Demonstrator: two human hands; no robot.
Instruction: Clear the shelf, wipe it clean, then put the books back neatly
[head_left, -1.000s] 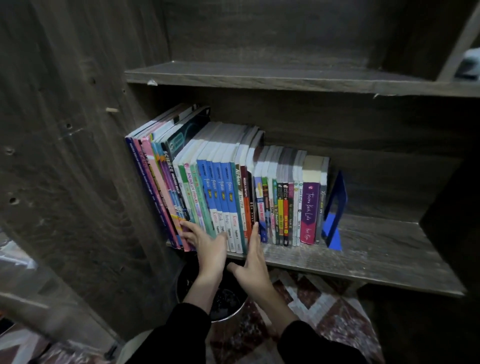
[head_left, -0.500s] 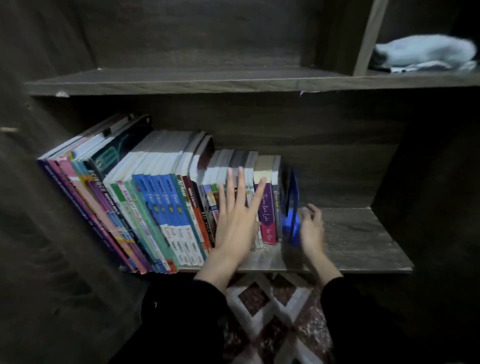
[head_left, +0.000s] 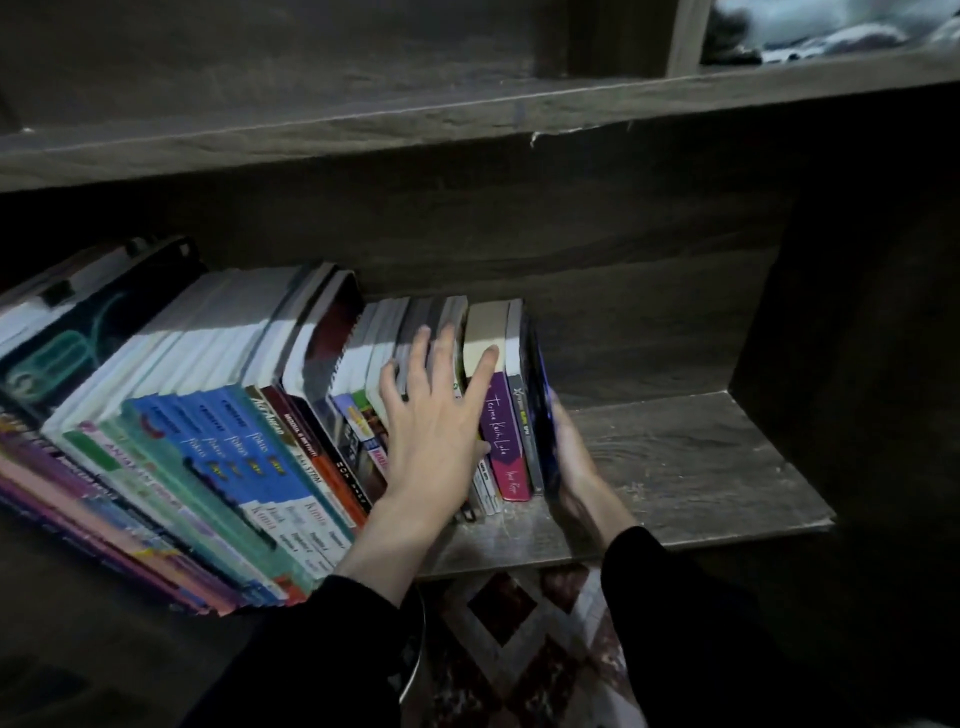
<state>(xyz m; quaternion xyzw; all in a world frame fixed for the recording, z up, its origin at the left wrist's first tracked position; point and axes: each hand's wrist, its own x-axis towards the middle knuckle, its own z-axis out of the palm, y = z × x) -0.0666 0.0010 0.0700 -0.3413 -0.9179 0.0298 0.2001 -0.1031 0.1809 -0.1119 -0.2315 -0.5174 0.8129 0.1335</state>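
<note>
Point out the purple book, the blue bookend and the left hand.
purple book (head_left: 500, 441), head view, on its spine.
blue bookend (head_left: 541, 410), head view, on its upright plate.
left hand (head_left: 435, 436), head view, on the back of the hand.

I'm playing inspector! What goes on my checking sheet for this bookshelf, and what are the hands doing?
Surface: wooden shelf, bare board to the right of the books.
Job's things: row of books standing on the shelf; purple book near the right end; blue bookend against the last book.
Clutter: pale bundle on the shelf above, too blurred to name.
Hands: left hand lies flat, fingers spread, on the books; right hand lies against the bookend's right side.
Cables: nothing seen.
Surroundings: upper shelf overhead; patterned rug on the floor below.
</note>
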